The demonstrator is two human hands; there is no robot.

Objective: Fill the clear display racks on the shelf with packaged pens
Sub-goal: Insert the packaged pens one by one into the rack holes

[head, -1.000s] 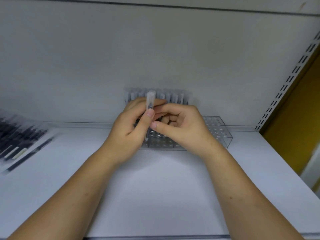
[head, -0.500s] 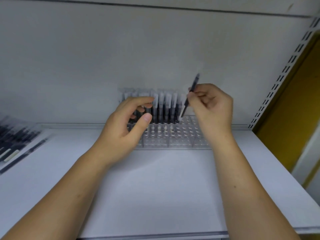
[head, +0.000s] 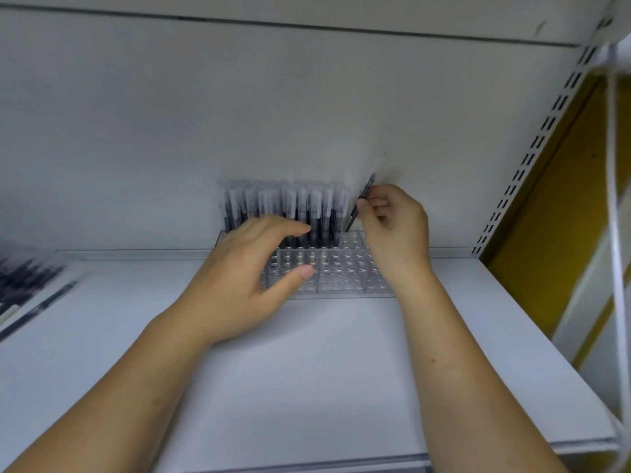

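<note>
Right grip [head: 392,227] pinches pen [head: 367,188], tilted above clear rack [head: 341,283]; left grip [head: 246,278] spread at rack front.

Rack [head: 345,281] on shelf [head: 307,370], at the back, touching or nearly touching the back panel [head: 307,114], about mid-width. Pens [head: 300,213] upright in its rear rows.

Left hand [head: 246,278] over the rack's left part, fingers above the front rows, thumb before the front wall.

Right hand [head: 396,227] at the rack's right end, pinching a pen [head: 360,203]. This pen is tilted, top to the right, lower tip over the rear holes just right of the standing pens.

Pile [head: 24,281] on shelf, far left, well apart from rack. Loose pen [head: 37,308] just before it.

Post [head: 532,148] at the shelf's right rear corner.
</note>
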